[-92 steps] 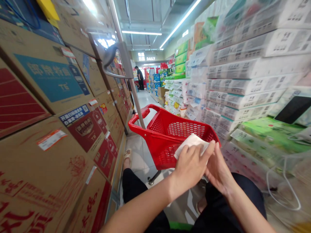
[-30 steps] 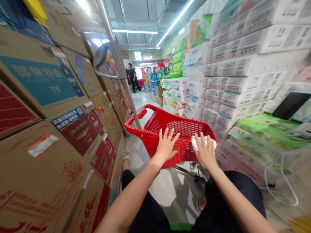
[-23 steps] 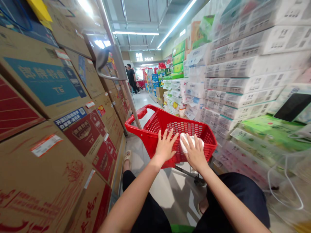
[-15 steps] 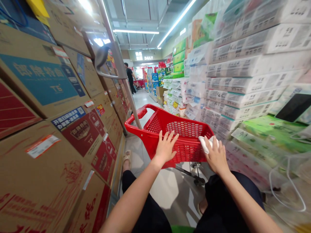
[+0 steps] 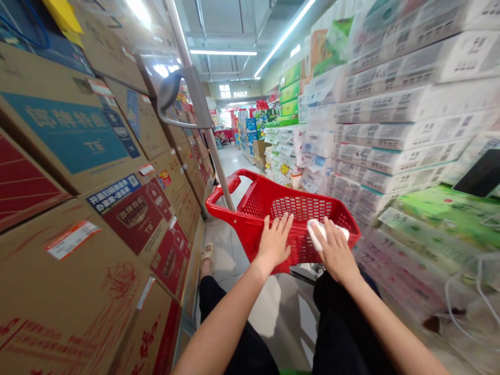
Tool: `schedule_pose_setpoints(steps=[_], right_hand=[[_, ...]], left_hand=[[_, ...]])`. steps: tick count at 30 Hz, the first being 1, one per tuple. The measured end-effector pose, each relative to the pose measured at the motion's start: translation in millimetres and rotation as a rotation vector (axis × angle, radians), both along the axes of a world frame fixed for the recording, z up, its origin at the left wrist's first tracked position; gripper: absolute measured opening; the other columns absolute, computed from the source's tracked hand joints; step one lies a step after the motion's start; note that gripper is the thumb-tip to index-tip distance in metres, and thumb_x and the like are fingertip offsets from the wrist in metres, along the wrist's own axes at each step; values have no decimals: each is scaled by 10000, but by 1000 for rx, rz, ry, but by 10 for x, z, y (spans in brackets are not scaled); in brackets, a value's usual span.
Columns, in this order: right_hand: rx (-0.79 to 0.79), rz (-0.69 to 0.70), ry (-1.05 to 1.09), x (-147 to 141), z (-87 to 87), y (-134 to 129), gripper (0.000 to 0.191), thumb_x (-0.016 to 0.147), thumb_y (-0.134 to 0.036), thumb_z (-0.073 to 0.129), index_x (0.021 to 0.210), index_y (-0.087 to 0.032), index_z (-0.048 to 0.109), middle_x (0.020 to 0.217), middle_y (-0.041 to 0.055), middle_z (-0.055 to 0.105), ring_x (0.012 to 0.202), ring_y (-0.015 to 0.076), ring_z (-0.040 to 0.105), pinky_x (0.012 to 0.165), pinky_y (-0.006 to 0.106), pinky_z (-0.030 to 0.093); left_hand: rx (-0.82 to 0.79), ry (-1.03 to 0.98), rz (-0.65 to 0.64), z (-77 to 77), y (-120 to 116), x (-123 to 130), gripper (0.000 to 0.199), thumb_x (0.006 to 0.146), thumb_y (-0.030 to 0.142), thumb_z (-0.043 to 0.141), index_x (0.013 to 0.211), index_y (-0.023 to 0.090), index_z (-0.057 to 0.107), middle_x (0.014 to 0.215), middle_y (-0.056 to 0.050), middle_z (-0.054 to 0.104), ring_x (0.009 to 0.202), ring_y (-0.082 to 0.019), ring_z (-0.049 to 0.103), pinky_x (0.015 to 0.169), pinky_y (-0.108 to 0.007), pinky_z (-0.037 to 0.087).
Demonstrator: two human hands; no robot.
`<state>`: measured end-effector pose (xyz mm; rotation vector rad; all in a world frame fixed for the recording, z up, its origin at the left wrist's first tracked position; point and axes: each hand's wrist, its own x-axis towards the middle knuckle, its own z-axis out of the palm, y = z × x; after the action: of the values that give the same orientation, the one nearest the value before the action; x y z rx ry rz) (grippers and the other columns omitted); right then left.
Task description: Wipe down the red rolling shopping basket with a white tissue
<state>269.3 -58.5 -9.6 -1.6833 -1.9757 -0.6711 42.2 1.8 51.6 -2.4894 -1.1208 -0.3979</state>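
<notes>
Count: 1 left hand (image 5: 276,242), 1 right hand (image 5: 339,255), 1 shopping basket (image 5: 250,237), 1 white cloth (image 5: 311,229).
Also 1 smartphone (image 5: 479,173), 1 pull handle (image 5: 201,101), 1 visible shoe (image 5: 208,253); cardboard cartons (image 5: 70,284) and tissue packs (image 5: 377,110): many, exact count unclear.

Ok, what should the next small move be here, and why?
Probably slide the right hand leftward along the near side of the red basket: the white cloth lies under that hand near the basket's right end, while the spread left hand sits at that side, leaving a stretch between uncovered.

Right hand (image 5: 338,252) kinda flat on a white cloth (image 5: 317,233), near edge of a red rolling basket (image 5: 275,190), left hand (image 5: 275,240) splayed there too.
</notes>
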Motion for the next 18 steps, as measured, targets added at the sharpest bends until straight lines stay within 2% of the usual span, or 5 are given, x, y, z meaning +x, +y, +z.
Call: schedule_pose_setpoints(steps=[2, 5, 10, 14, 18], right_hand=[[19, -83, 57, 165, -41, -29, 820, 978, -199, 486, 1661, -295, 41, 1730, 82, -134, 1572, 391, 168, 1211, 602, 309], [55, -158, 140, -29, -53, 35, 822, 994, -235, 477, 1659, -276, -6, 1722, 98, -154, 1572, 419, 134, 1201, 650, 291], [33, 16, 99, -504, 9, 160, 820, 1003, -234, 439, 1655, -251, -59, 1736, 106, -76, 1588, 358, 105, 1243, 609, 237], [-12, 19, 69, -23, -50, 95, 776, 1006, -212, 419, 1659, -306, 10, 1745, 54, -19, 1588, 324, 137, 1249, 562, 267], [25, -145, 168, 371, -151, 90, 746, 1029, -274, 413, 1653, -330, 9, 1743, 66, -22, 1572, 384, 176, 1197, 647, 314]], left_hand=[[-6, -2, -2, -10, -14, 49, 998, 864, 449, 648, 1658, 162, 116, 1706, -132, 216, 1463, -340, 364, 1252, -577, 146], [-14, 8, -3, -21, -46, 169, 968, 872, 469, 640, 1652, 157, 159, 1707, -145, 207, 1467, -353, 365, 1240, -602, 171], [19, 51, -68, 42, -22, 148, 908, 886, 403, 638, 1639, 146, 203, 1724, -119, 143, 1517, -299, 317, 1253, -519, 216], [124, -23, -37, 202, 81, -199, 712, 910, 418, 658, 1553, 221, 421, 1705, -94, 237, 1561, -318, 220, 1280, -556, 107], [162, -95, 80, 299, 116, -420, 492, 935, 375, 632, 1396, 208, 586, 1477, -138, 550, 1398, -333, 457, 1274, -601, 99]])
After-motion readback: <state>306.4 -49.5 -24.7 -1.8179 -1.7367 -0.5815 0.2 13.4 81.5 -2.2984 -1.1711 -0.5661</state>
